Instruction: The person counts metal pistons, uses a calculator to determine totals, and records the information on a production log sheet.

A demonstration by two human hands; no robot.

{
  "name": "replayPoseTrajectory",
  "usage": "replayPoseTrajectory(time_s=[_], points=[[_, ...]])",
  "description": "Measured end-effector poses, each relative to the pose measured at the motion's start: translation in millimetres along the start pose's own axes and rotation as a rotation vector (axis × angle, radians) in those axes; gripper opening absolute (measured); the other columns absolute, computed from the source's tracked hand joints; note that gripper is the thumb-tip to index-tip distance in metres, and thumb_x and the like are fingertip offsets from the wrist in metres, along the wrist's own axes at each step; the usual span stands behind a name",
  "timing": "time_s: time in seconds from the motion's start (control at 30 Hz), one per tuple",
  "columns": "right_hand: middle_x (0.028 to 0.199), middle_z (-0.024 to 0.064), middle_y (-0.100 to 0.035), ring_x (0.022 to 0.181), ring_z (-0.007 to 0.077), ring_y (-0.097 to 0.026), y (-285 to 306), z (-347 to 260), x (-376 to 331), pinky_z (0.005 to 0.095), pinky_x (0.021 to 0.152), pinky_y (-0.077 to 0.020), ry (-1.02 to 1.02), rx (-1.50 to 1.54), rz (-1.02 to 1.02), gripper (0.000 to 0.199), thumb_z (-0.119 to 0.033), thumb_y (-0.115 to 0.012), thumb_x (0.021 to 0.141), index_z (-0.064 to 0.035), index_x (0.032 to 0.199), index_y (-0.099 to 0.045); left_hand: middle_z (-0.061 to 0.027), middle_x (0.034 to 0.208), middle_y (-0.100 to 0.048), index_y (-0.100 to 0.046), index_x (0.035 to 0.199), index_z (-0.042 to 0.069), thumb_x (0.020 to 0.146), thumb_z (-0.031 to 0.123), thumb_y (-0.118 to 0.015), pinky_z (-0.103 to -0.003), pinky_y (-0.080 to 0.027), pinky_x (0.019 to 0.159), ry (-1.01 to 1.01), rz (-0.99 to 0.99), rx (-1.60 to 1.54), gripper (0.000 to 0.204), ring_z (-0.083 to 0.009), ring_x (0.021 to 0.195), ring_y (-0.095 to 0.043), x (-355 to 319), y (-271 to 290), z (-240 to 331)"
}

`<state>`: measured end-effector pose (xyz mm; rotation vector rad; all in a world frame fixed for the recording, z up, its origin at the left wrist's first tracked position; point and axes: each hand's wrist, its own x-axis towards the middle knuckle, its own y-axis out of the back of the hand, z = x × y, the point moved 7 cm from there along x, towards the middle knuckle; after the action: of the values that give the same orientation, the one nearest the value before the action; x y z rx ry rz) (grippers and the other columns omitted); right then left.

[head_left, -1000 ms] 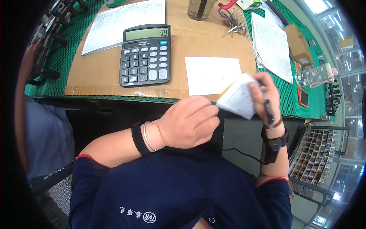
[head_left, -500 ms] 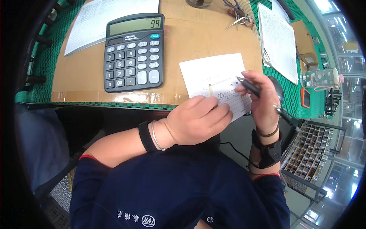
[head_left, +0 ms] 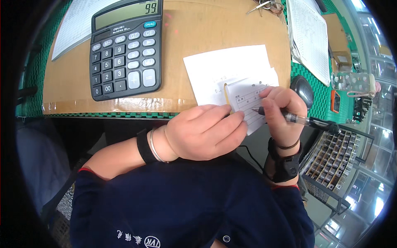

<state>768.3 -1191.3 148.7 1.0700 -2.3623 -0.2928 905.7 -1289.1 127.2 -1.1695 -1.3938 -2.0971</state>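
Observation:
My right hand grips a black pen, its tip at the ruled lines of a small white form pad. That pad has a printed table and a yellow strip along its left edge. With curled fingers my left hand holds the pad's lower left side; the fingertips partly cover it. Beneath the pad lies a larger white sheet with faint handwriting. Left of the papers sits a black desk calculator with grey and blue keys and a lit display.
The cardboard-topped table ends just before my body. To the right are written sheets, a black mouse, an orange-edged phone and a clear bottle. Keys lie at the far edge; a rack of metal parts stands lower right.
My right hand has lowered and closed its grip on the pen, bringing the tip down to the pad. The calculator and papers have shifted in view with my head.

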Motion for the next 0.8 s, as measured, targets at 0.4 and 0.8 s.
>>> replayPoseTrajectory(time_s=[0.4,0.8], points=[[0.075,0.0042,-0.063,0.071,0.0092,-0.057,9.0,10.6,-6.5,0.0250,0.066,-0.0456,-0.287,0.353,0.133,0.024,-0.004,-0.066,0.094,-0.0045,0.074,-0.052,-0.0070,0.117,-0.069,-0.064,0.105,0.014,0.082,0.016,-0.076,-0.025,-0.055,0.063,-0.089,0.023,-0.315,0.026,-0.0197,0.079,-0.069,-3.2,5.8,0.8],[0.068,0.0035,-0.063,0.060,0.0081,-0.054,-1.6,6.0,0.4,0.0245,0.055,-0.0437,-0.099,-0.019,0.070,0.026,0.005,-0.071,0.085,-0.0038,0.068,-0.052,-0.0022,0.103,-0.068,-0.069,0.099,0.011,0.075,0.012,-0.066,-0.025,-0.053,0.073,-0.063,-0.015,-0.022,0.024,-0.0182,0.092,-0.066,-2.1,-3.6,2.0]])
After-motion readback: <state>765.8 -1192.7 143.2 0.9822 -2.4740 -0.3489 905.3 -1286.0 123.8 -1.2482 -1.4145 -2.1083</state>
